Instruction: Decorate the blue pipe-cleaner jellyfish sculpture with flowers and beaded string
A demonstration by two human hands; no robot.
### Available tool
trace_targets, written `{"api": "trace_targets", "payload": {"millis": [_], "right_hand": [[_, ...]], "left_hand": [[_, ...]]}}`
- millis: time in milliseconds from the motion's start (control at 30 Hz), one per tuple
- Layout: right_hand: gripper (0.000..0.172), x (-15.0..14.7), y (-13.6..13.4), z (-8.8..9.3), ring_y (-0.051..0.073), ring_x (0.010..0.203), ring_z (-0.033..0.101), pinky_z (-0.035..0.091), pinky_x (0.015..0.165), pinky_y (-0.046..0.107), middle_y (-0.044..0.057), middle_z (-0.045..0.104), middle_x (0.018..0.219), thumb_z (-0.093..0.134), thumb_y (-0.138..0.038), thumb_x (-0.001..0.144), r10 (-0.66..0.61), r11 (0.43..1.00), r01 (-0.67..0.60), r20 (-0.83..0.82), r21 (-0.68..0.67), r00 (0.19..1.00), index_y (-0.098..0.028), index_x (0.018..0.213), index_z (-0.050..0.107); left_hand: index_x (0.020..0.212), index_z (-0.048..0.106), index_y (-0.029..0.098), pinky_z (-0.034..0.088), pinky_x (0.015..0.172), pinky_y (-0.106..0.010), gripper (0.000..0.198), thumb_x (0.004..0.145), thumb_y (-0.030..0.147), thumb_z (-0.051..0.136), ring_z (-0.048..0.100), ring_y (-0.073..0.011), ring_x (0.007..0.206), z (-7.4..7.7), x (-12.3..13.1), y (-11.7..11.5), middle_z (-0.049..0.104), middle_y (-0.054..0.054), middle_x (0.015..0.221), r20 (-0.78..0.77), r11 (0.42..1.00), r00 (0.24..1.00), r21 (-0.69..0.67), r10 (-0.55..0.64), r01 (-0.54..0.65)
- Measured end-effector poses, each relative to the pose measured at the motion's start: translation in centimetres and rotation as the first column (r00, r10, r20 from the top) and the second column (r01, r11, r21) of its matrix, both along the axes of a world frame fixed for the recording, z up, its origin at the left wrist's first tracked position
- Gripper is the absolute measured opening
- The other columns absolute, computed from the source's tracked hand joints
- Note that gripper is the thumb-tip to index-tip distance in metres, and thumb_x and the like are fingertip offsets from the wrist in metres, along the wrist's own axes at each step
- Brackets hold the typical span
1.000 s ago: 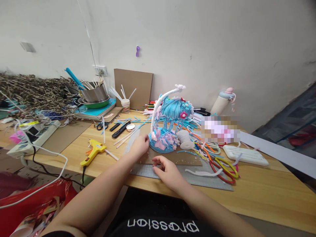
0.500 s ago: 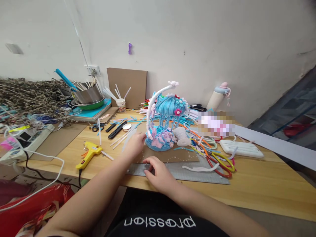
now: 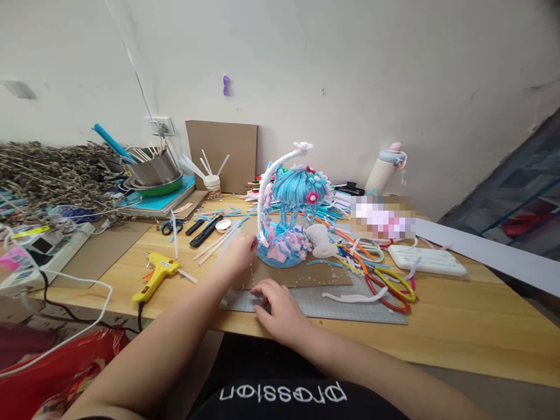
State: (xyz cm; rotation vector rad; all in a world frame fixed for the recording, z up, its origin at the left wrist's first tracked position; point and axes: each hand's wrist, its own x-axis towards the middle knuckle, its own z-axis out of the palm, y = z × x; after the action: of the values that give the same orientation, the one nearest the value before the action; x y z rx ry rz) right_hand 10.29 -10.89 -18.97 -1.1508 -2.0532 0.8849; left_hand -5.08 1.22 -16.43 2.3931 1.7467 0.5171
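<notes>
Evidently, in the head view, fine handling beside the blue jellyfish-like piece is in hand; the piece stands upright on cardboard; the left hand is bunched by its base, contents indiscernible; the right hand is curved, a narrow gap between thumb and forefinger; a light touch seems called for near the pale beads; a white spool crowds the right; the yellow glue gun lies well apart, left.
</notes>
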Motion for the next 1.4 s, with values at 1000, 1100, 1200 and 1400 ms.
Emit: {"api": "trace_targets", "payload": {"millis": [1000,1100,1200,1400], "right_hand": [[0.025,0.0,0.1,0.0,0.016,0.085,0.055,0.036,0.08,0.033,0.003,0.06,0.104,0.058,-0.011,0.076,0.006,1.0,-0.006,-0.006,-0.002,1.0,-0.019,0.1,0.059],[0.024,0.0,0.0,-0.1,0.016,0.084,0.055,0.036,0.08,0.033,0.003,0.061,0.103,0.058,-0.011,0.076,0.006,1.0,-0.006,-0.007,0.002,1.0,-0.019,0.099,0.059],[0.024,0.0,0.0,-0.2,0.015,0.084,0.055,0.036,0.08,0.033,0.003,0.061,0.104,0.058,-0.011,0.076,0.004,1.0,-0.004,-0.009,0.007,1.0,-0.019,0.099,0.058],[0.025,0.0,0.0,-0.4,0.015,0.083,0.055,0.036,0.08,0.033,0.003,0.061,0.104,0.059,-0.012,0.076,-0.003,1.0,0.003,-0.013,0.008,1.0,-0.019,0.1,0.059]], "left_hand": [[0.069,0.065,0.016,0.034,0.059,-0.026,0.016,0.077,0.018,0.052,0.056,-0.0172,0.064,1.0,1.3,0.0,0.065,-0.006,0.068,0.071,0.997,0.995,-0.054,0.065,-0.061],[0.07,0.066,0.015,0.033,0.057,-0.025,0.017,0.077,0.022,0.053,0.055,-0.0163,0.062,0.9,1.4,-0.3,0.065,-0.005,0.066,0.144,0.991,0.983,-0.087,0.115,-0.103],[0.073,0.067,0.014,0.034,0.056,-0.024,0.018,0.077,0.025,0.053,0.056,-0.0158,0.062,0.5,1.5,-0.4,0.065,-0.004,0.066,0.223,0.985,0.963,-0.119,0.15,-0.126],[0.072,0.067,0.013,0.035,0.055,-0.023,0.02,0.075,0.028,0.053,0.056,-0.015,0.061,0.2,1.3,-0.4,0.064,-0.002,0.064,0.345,0.978,0.922,-0.168,0.177,-0.125]]}}
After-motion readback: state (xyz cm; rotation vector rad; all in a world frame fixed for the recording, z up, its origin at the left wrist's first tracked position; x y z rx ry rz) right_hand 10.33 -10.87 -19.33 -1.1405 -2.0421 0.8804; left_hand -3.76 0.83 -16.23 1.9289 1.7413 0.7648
